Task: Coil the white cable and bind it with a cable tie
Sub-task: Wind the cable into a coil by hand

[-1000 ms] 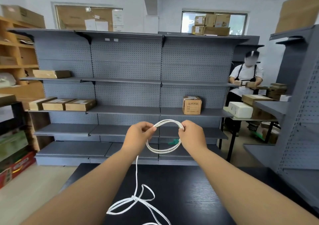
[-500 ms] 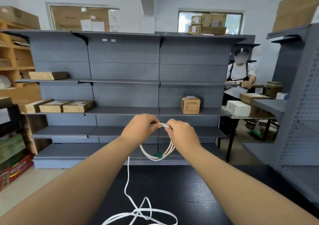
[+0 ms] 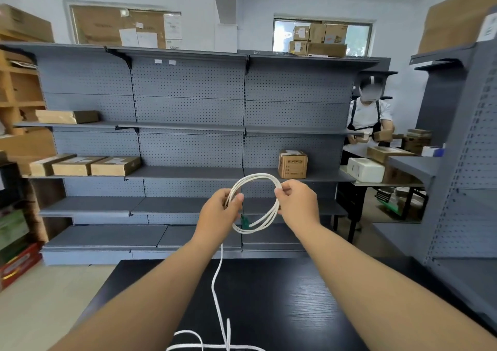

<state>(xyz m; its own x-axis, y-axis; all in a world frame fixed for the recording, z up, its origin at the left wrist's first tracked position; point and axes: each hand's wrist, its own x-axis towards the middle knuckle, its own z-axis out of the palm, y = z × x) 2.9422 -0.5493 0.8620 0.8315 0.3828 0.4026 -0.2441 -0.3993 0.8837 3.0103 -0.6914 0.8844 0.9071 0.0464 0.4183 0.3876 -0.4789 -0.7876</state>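
A white cable [image 3: 258,178] is wound into a round coil of several loops, held up in the air above the black table [image 3: 282,297]. My left hand [image 3: 219,216] grips the coil's left side between thumb and fingers. My right hand [image 3: 297,202] pinches the coil's right side. A small green piece [image 3: 244,221] hangs at the coil's lower left. From under my left hand a loose length of the cable drops to the table and lies in slack loops at the bottom edge of the view.
Grey pegboard shelving [image 3: 188,124] stands behind the table and holds several cardboard boxes [image 3: 292,163]. More grey shelving [image 3: 462,162] is at the right. A person [image 3: 369,119] handles boxes at a table at the back right.
My hands drew close together, then spread apart again, and the coil is now wider and rounder with another loop on it. The slack on the table has shortened.
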